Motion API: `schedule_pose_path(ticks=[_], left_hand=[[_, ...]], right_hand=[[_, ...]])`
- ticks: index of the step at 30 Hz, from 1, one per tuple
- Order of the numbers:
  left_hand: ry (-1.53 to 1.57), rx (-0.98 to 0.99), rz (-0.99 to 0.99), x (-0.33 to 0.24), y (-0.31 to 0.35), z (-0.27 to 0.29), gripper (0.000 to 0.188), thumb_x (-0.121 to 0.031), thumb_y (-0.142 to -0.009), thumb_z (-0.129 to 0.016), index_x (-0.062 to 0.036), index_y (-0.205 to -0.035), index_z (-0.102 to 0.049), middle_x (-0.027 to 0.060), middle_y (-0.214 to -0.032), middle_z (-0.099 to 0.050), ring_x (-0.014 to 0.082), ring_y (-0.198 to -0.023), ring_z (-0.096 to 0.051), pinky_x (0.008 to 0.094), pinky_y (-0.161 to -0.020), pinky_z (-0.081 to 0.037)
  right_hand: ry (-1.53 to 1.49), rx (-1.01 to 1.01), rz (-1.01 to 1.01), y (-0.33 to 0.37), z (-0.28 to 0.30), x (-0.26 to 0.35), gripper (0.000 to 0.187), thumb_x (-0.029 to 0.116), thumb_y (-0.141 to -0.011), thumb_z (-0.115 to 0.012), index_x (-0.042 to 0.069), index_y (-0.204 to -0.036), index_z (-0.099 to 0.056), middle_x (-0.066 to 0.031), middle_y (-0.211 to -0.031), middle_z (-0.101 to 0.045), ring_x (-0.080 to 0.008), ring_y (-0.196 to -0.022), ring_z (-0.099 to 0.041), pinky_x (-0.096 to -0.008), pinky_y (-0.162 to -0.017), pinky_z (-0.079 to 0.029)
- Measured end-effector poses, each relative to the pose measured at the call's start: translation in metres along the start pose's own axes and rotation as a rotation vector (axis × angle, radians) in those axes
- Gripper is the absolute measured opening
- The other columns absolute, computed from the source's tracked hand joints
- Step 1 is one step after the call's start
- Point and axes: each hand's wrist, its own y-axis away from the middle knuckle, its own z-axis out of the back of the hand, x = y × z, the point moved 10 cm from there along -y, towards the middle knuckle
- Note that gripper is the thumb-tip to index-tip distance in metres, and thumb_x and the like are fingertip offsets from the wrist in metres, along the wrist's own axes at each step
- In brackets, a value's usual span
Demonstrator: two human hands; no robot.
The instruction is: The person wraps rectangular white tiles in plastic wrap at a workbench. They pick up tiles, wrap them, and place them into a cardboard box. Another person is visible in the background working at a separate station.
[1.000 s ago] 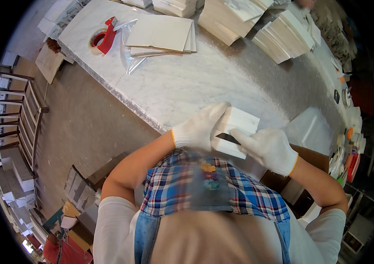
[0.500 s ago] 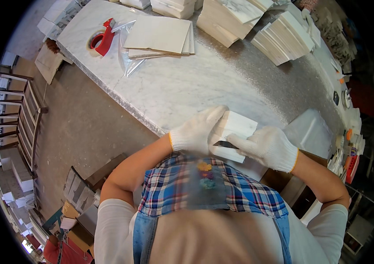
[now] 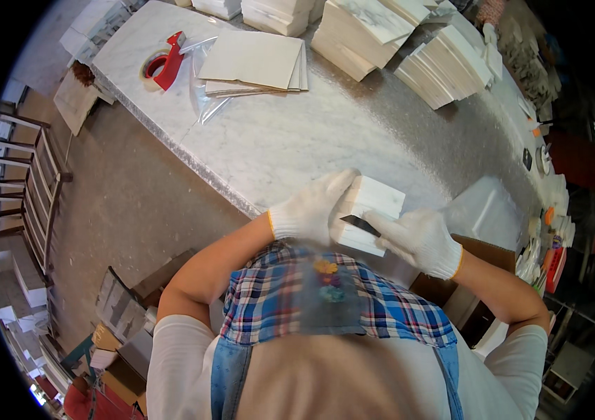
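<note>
My left grip (image 3: 309, 212) is holding the white block (image 3: 380, 194) at the counter (image 3: 276, 143); my right (image 3: 420, 240) is pinching a dark, blade-like piece (image 3: 361, 225), now showing slimmer than a moment ago, so I am probably re-angling it across the block.

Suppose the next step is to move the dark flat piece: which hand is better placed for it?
Probably the right hand: it already holds the dark flat piece at the white workpiece. The left hand grips the workpiece's left side, so it seems better suited to steadying.
</note>
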Motion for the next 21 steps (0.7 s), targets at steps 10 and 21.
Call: schedule_pose_path(ticks=[10, 21], left_hand=[[-0.031, -0.071, -0.052, -0.005, 0.004, 0.003, 0.098, -0.029, -0.070, -0.087, 0.0022, -0.146, -0.034, 0.0300, -0.130, -0.054, 0.0466, -0.122, -0.056, 0.0484, -0.103, -0.049], [-0.003, -0.018, -0.027, -0.002, 0.000, 0.002, 0.096, -0.031, -0.070, -0.088, 0.0017, -0.144, -0.036, 0.0297, -0.130, -0.054, 0.0464, -0.122, -0.056, 0.0484, -0.103, -0.049]], right_hand=[[0.019, 0.007, -0.003, -0.004, -0.001, 0.003, 0.044, 0.028, -0.093, -0.068, 0.016, -0.134, -0.063, -0.0085, -0.061, -0.060, -0.0270, -0.054, -0.064, -0.0397, -0.051, -0.049], [-0.013, 0.073, -0.029, -0.006, -0.004, 0.001, 0.042, 0.025, -0.093, -0.067, 0.021, -0.134, -0.064, -0.0107, -0.065, -0.063, -0.0303, -0.055, -0.065, -0.0412, -0.050, -0.051]])
